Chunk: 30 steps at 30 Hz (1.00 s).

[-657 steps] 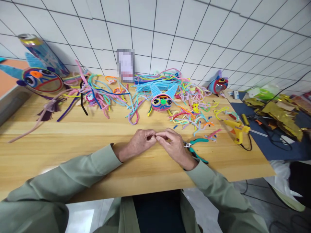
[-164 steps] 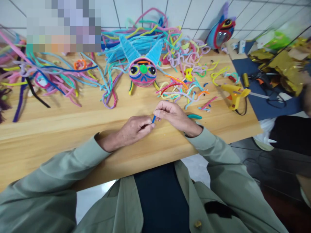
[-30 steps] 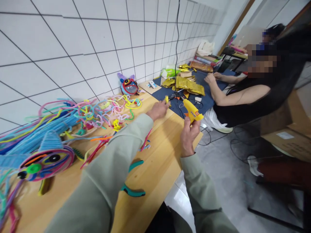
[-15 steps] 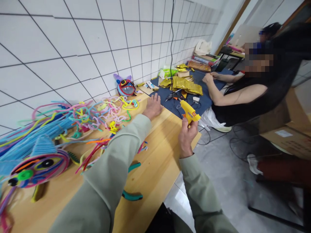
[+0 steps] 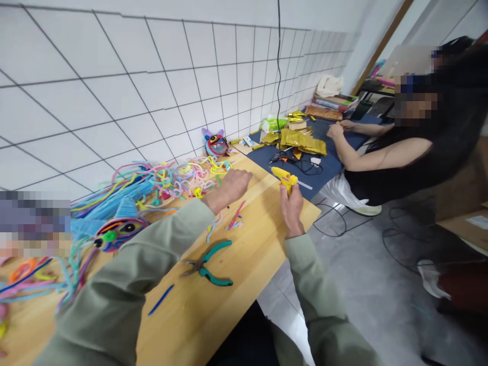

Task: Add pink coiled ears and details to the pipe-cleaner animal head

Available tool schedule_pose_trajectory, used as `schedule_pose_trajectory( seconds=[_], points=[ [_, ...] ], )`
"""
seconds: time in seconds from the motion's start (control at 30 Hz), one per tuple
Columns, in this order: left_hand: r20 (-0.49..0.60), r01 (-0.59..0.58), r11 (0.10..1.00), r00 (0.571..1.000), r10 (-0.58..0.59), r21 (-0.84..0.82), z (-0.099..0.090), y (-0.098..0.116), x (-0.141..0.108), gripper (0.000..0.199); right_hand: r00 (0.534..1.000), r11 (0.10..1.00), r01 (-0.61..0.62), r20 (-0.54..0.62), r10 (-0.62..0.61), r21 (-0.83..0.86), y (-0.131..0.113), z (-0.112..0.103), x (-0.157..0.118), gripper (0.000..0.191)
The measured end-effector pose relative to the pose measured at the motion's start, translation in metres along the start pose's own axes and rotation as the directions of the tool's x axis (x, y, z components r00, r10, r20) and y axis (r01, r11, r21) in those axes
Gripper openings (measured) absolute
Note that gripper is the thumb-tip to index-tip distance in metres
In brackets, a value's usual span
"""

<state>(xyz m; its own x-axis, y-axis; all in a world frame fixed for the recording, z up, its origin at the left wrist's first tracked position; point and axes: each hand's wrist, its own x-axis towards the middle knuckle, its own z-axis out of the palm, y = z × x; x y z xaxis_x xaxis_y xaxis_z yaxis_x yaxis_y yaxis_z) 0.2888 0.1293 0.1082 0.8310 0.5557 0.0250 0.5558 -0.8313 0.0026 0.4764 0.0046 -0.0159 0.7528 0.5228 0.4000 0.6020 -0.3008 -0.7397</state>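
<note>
A yellow hot glue gun [image 5: 284,178] is in my right hand [image 5: 293,209], which is closed round it over the right end of the wooden table. My left hand [image 5: 232,189] is over the table to its left, fingers curled together; whatever they may hold is hidden. Teal-handled pliers [image 5: 204,264] lie with handles spread beneath my left forearm, and a short blue pipe cleaner [image 5: 160,300] is near them. Cut pipe cleaner pieces [image 5: 236,216] lie just below my left hand.
Tangled pipe cleaners [image 5: 183,178] and a decorated mask [image 5: 125,231] cover the left side. Another decorated piece [image 5: 216,144] stands by the wall. On the dark blue cloth [image 5: 263,155] are gold packets [image 5: 303,141] and a black glue gun [image 5: 282,156]. A co-worker [image 5: 389,152] sits at right.
My left hand has gone from spread fingers at the cloth's edge to closed fingers, drawn back a little. The glue gun has tilted in my right hand. The view has swung left, uncovering the pliers.
</note>
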Motion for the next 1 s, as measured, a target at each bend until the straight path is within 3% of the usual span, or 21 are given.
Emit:
schedule_pose_trajectory(
  seconds=[0.1,0.13,0.2,0.27,0.4,0.5,0.6,0.7,0.83,0.93,1.0],
  points=[
    [-0.036,-0.016,0.999,0.999,0.015,-0.033,-0.011,0.002,-0.067,0.041,0.994,0.997,0.037,0.101,-0.030,-0.065,-0.005,0.004,-0.001,0.046],
    [-0.084,-0.048,0.992,0.996,0.038,-0.114,-0.012,0.003,-0.092,0.039,0.991,0.996,0.054,0.126,-0.045,-0.067,-0.008,0.005,-0.002,0.044],
    [-0.185,-0.124,0.951,0.980,0.073,-0.283,-0.009,0.004,-0.146,0.037,0.982,0.992,0.090,0.177,-0.073,-0.086,-0.013,0.007,-0.004,0.038],
    [-0.198,-0.135,0.942,0.977,0.075,-0.308,-0.003,0.007,-0.201,0.038,0.970,0.987,0.123,0.225,-0.097,-0.108,-0.018,0.008,-0.006,0.034],
    [-0.229,-0.069,0.862,0.972,-0.056,-0.502,0.011,0.015,-0.300,0.039,0.942,0.972,0.177,0.311,-0.123,-0.152,-0.026,0.011,-0.007,0.029],
    [-0.169,0.027,0.811,0.973,-0.154,-0.585,0.024,0.017,-0.351,0.047,0.930,0.961,0.205,0.342,-0.132,-0.187,-0.033,0.015,-0.005,0.031],
    [-0.178,0.093,0.769,0.949,-0.261,-0.632,0.041,0.011,-0.379,0.041,0.926,0.948,0.221,0.356,-0.130,-0.229,-0.041,0.019,-0.003,0.034],
    [-0.210,0.103,0.755,0.929,-0.306,-0.647,0.062,0.003,-0.391,0.049,0.922,0.933,0.235,0.366,-0.126,-0.272,-0.048,0.019,-0.002,0.037],
    [-0.308,0.019,0.805,0.918,-0.249,-0.593,0.087,0.000,-0.395,0.055,0.924,0.917,0.267,0.347,-0.157,-0.297,-0.047,0.012,-0.001,0.046],
    [-0.339,-0.028,0.818,0.918,-0.207,-0.574,0.096,-0.001,-0.396,0.059,0.964,0.944,0.237,0.175,-0.200,-0.229,-0.038,0.000,-0.007,0.060],
    [-0.340,-0.051,0.812,0.922,-0.186,-0.581,0.097,-0.001,-0.396,0.058,0.966,0.947,0.233,0.162,-0.200,-0.221,-0.033,-0.010,-0.019,0.068]
  ],
)
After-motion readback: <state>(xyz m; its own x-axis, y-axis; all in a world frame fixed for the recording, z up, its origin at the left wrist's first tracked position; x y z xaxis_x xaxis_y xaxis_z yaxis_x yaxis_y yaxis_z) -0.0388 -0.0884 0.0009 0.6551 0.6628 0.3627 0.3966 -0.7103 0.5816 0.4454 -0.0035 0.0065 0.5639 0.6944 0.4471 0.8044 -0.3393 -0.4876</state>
